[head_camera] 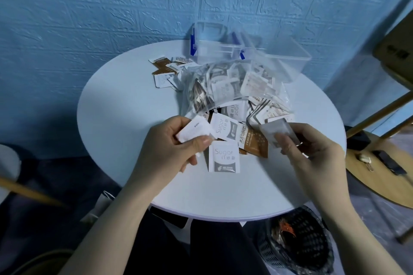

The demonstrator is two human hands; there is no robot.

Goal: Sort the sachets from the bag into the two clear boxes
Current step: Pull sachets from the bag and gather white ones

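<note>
A clear plastic bag (225, 82) stuffed with sachets lies mid-table, its mouth spilling white and brown sachets toward me. My left hand (165, 147) pinches a white sachet (194, 132) between thumb and fingers. My right hand (310, 152) holds a greyish sachet (278, 131), blurred. Between my hands lie white "Sugar" sachets (224, 159) and a brown sachet (254, 143). Two clear boxes stand at the back: one with blue latches (212, 48), the other (283, 60) to its right. More sachets (167, 71) lie left of the bag.
The round white table (125, 118) stands against a blue textured wall. A black mesh bin (295, 243) sits on the floor at the lower right. A wooden stool and a chair (384, 163) are on the right.
</note>
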